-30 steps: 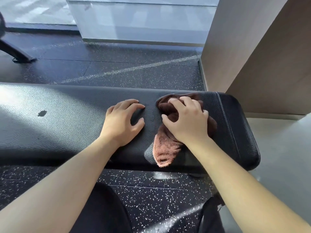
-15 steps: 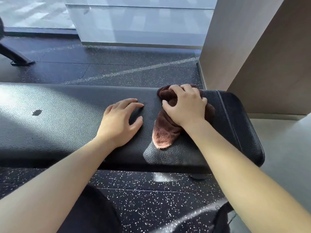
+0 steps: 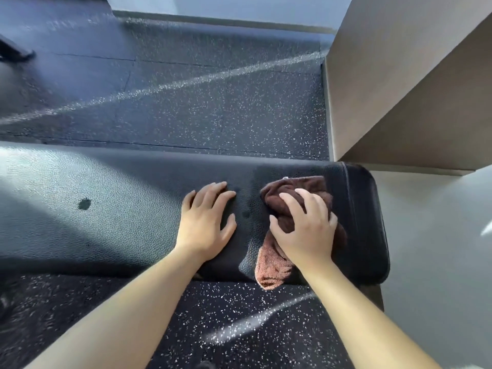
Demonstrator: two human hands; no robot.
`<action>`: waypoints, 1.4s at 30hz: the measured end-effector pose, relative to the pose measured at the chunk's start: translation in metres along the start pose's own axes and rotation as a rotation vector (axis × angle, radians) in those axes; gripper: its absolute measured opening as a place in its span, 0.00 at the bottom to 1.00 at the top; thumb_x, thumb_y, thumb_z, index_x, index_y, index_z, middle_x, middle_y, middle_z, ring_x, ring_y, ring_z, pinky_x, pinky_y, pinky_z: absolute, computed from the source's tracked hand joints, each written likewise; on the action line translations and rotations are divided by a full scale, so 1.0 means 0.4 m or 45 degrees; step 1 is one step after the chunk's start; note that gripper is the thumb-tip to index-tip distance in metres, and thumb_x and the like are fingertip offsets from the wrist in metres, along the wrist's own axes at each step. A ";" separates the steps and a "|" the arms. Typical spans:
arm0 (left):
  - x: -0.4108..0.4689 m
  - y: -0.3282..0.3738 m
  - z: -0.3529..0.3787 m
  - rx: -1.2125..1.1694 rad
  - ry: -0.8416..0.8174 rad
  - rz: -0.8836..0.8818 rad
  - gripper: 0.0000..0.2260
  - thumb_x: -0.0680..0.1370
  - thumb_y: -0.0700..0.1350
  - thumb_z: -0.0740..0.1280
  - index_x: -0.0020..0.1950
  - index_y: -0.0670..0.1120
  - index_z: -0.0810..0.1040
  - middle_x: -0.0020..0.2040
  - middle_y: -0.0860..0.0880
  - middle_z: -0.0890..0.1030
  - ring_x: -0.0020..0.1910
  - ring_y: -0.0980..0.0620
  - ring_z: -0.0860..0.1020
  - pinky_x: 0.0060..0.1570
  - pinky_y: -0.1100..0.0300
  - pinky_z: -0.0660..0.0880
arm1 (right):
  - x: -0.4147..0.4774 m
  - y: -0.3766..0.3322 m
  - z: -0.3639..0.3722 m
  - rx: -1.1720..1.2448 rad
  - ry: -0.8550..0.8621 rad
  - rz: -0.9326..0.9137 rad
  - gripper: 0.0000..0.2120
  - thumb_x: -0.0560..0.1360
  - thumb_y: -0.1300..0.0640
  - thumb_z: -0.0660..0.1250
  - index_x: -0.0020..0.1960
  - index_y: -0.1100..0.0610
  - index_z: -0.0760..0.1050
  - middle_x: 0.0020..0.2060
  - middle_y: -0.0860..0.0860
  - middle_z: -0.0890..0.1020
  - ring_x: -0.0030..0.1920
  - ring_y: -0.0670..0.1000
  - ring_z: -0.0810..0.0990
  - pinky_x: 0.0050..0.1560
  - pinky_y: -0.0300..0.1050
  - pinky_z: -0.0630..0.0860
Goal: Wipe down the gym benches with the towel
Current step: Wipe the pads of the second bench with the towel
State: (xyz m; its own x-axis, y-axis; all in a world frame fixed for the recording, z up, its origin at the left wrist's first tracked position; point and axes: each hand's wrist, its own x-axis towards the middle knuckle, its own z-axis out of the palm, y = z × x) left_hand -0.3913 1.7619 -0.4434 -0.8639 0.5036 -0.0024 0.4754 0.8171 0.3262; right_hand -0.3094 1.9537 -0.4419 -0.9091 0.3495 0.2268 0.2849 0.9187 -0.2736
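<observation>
1. Toward the left part of the bench (image 3: 119, 182), a dark spot (image 3: 84, 203) sits on the black pad, well apart from the towel. It could be missed if the wiping stays at the bench's right end.
2. At the bench's middle, the left hand (image 3: 205, 222) lies flat on the pad with its fingers spread and nearly straight, holding nothing. It sits just beside the towel and blocks a stroke leftward, so the cloth would likely run into it unless it lifts.
3. Between the two hands, a smaller dark mark (image 3: 246, 214) shows on the bench; whether it is damp I cannot tell.
4. Near the bench's right end, the brown towel (image 3: 274, 270) is bunched on the pad, with one corner hanging over the near edge. The right hand (image 3: 306, 230) presses on top, its fingers curled into the cloth and gripping it. A wad this tight touches little of the surface, so streaks may remain. The loose corner could also brush the speckled floor (image 3: 226, 310) and pick up grit.
5. Beyond the bench's right end, a tan pillar (image 3: 399, 89) stands near the far corner, and a wide sweep there could knock the knuckles against it.
</observation>
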 end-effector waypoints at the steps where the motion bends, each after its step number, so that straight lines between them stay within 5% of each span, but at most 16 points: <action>1: 0.002 0.000 -0.004 0.006 -0.010 -0.003 0.20 0.74 0.54 0.57 0.64 0.50 0.72 0.68 0.50 0.71 0.69 0.48 0.67 0.68 0.45 0.58 | 0.004 -0.002 -0.003 -0.010 -0.011 0.008 0.20 0.67 0.44 0.69 0.58 0.48 0.77 0.59 0.52 0.77 0.61 0.57 0.73 0.52 0.60 0.70; 9: 0.037 0.020 -0.042 0.064 -0.286 -0.002 0.23 0.73 0.53 0.57 0.67 0.47 0.70 0.70 0.46 0.69 0.68 0.44 0.67 0.67 0.40 0.60 | 0.106 0.009 -0.006 -0.055 -0.103 0.098 0.21 0.68 0.43 0.70 0.59 0.48 0.75 0.60 0.53 0.76 0.61 0.58 0.72 0.52 0.63 0.70; 20: 0.222 0.006 -0.014 0.196 -0.308 0.069 0.24 0.75 0.54 0.56 0.68 0.47 0.70 0.69 0.48 0.70 0.67 0.47 0.66 0.67 0.47 0.57 | 0.265 0.111 0.007 -0.057 -0.163 0.199 0.22 0.68 0.42 0.71 0.59 0.48 0.75 0.59 0.52 0.77 0.60 0.58 0.73 0.52 0.64 0.70; 24: 0.218 -0.007 -0.014 0.152 -0.268 0.111 0.23 0.75 0.54 0.57 0.68 0.47 0.70 0.69 0.48 0.71 0.67 0.49 0.66 0.67 0.48 0.57 | 0.297 0.040 0.022 -0.039 -0.198 0.313 0.21 0.68 0.42 0.72 0.58 0.49 0.77 0.58 0.54 0.78 0.59 0.59 0.74 0.53 0.65 0.70; 31: 0.181 -0.137 -0.082 0.154 -0.324 0.240 0.22 0.76 0.51 0.56 0.69 0.47 0.71 0.72 0.51 0.68 0.71 0.54 0.64 0.67 0.45 0.55 | 0.330 -0.219 0.094 0.031 -0.285 0.162 0.17 0.69 0.43 0.69 0.55 0.48 0.77 0.55 0.52 0.78 0.55 0.57 0.76 0.50 0.57 0.69; 37: 0.187 -0.337 -0.143 0.228 -0.302 -0.179 0.26 0.75 0.56 0.53 0.69 0.45 0.68 0.68 0.46 0.72 0.68 0.45 0.67 0.68 0.46 0.53 | 0.305 -0.224 0.105 0.067 -0.290 -0.042 0.18 0.70 0.41 0.66 0.57 0.47 0.76 0.56 0.51 0.78 0.57 0.55 0.75 0.51 0.56 0.69; 42: 0.193 -0.338 -0.144 0.226 -0.272 -0.219 0.27 0.74 0.57 0.52 0.67 0.44 0.69 0.65 0.45 0.73 0.66 0.44 0.67 0.67 0.45 0.55 | 0.281 -0.133 0.072 -0.014 -0.254 0.085 0.18 0.70 0.42 0.66 0.57 0.48 0.77 0.57 0.52 0.78 0.59 0.57 0.74 0.51 0.58 0.71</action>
State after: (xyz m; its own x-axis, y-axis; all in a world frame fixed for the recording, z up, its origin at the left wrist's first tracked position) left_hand -0.5319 1.6744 -0.4332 -0.8887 0.3862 -0.2472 0.3634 0.9220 0.1339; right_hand -0.4355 1.9389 -0.4286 -0.9299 0.3672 0.0191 0.3487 0.8972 -0.2712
